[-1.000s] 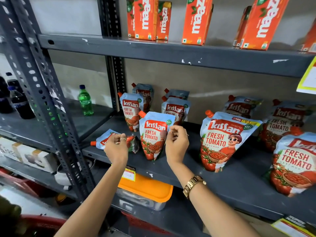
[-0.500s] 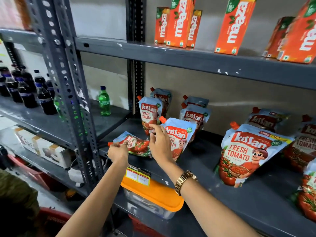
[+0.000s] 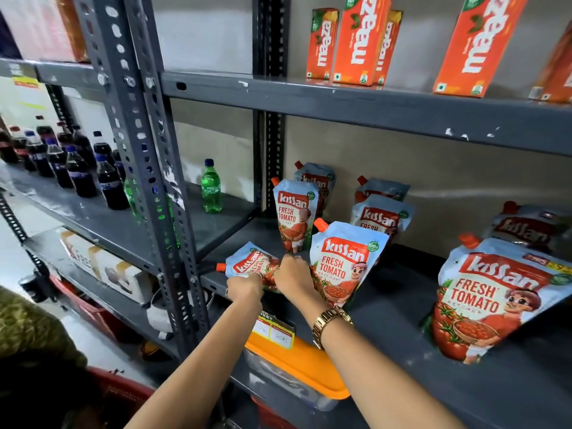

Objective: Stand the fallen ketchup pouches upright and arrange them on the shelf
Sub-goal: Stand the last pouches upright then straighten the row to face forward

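A small Kissan ketchup pouch [image 3: 249, 262] lies on its side at the front left of the grey shelf [image 3: 402, 323], its orange cap pointing left. My left hand [image 3: 244, 287] and my right hand [image 3: 292, 275] both grip its lower end. Right beside them a small pouch [image 3: 345, 261] stands upright, tilted. Behind stand more small pouches [image 3: 292, 213], [image 3: 382, 216]. A large pouch [image 3: 492, 300] leans at the right, with another [image 3: 532, 226] behind it.
Perforated steel uprights [image 3: 145, 181] frame the shelf's left end. Orange Maaza cartons [image 3: 356, 38] stand on the shelf above. A green bottle [image 3: 211, 187] and dark soda bottles [image 3: 77, 168] fill the left bay. An orange-lidded box [image 3: 297, 363] and price tag [image 3: 274, 329] sit below.
My right hand left the upright small pouch and joined the left hand on the fallen pouch. The camera swung left and closer.
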The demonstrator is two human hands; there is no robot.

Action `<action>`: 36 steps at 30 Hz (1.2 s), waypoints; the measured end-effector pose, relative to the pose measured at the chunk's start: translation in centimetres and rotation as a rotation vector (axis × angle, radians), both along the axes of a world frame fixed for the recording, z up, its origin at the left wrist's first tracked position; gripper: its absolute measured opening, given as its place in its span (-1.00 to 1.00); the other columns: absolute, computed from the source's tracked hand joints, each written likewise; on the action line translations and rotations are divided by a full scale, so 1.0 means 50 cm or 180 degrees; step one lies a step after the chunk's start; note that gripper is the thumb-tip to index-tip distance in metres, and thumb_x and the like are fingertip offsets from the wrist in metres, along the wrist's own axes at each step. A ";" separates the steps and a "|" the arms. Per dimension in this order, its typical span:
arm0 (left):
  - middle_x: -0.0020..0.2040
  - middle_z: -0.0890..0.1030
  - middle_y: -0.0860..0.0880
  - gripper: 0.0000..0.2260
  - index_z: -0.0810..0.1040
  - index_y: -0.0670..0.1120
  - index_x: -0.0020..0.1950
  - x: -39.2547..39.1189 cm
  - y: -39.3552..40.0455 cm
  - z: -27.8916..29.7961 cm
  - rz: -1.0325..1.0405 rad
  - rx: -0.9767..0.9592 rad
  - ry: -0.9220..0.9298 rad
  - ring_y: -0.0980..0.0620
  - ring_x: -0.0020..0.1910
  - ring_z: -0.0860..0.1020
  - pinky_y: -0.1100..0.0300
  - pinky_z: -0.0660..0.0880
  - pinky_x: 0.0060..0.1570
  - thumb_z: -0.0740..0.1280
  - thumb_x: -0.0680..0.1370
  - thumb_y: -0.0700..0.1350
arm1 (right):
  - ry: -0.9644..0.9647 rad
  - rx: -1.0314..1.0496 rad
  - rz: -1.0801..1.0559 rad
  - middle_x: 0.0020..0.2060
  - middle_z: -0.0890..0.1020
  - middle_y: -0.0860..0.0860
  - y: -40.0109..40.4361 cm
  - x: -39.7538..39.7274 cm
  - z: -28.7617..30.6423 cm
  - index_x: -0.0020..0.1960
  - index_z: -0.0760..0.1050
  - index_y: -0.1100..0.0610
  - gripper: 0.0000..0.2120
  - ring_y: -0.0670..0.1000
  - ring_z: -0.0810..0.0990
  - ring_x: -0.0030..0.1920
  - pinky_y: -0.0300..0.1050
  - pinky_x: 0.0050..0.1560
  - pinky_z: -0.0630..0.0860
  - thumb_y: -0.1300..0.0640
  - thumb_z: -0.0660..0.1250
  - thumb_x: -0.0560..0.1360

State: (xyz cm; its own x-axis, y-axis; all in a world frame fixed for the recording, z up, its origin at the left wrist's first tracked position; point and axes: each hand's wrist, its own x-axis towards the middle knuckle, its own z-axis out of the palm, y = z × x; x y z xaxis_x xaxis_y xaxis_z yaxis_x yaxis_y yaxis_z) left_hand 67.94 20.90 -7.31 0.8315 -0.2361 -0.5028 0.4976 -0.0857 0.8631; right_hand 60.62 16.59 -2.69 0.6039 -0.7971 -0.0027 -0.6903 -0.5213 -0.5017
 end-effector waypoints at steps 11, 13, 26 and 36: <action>0.19 0.57 -0.32 -0.70 0.50 -0.35 0.18 0.114 0.020 0.013 -0.0363 0.0414 -0.0298 -0.27 0.14 0.56 -0.07 0.52 0.18 0.29 0.46 -0.32 | -0.0270 0.0258 -0.0014 0.09 0.62 0.19 0.022 0.018 -0.006 0.08 0.54 0.24 -0.68 0.19 0.56 0.12 -0.02 0.08 0.52 0.04 0.28 0.46; 0.18 0.57 -0.32 -0.67 0.48 -0.36 0.23 0.123 0.029 0.021 -0.0589 0.0407 -0.0410 -0.27 0.14 0.56 -0.02 0.52 0.13 0.29 0.47 -0.33 | -0.0451 0.0397 -0.0054 0.07 0.64 0.18 0.022 0.019 -0.012 0.05 0.56 0.23 -0.71 0.18 0.57 0.12 -0.04 0.08 0.52 0.04 0.29 0.46; 0.04 0.66 -0.24 -0.86 0.65 -0.16 -0.04 0.123 0.051 -0.005 -0.0323 0.0549 -0.0722 -0.21 -0.04 0.62 0.03 0.58 -0.06 0.37 0.43 -0.25 | -0.1657 0.2420 -0.0956 0.09 0.62 0.19 0.012 0.027 -0.055 0.11 0.48 0.31 -0.62 0.17 0.58 0.07 -0.05 0.01 0.51 0.19 0.45 0.35; 0.09 0.66 -0.13 -0.78 0.59 -0.13 0.10 0.166 0.049 0.073 -0.0017 0.0176 -0.1484 -0.11 0.07 0.62 -0.07 0.56 0.11 0.36 0.47 -0.28 | -0.2158 0.1709 -0.0502 0.01 0.57 0.04 0.019 0.072 -0.024 0.12 0.47 0.17 -0.63 -0.01 0.52 0.00 -0.16 0.02 0.48 0.37 0.41 0.36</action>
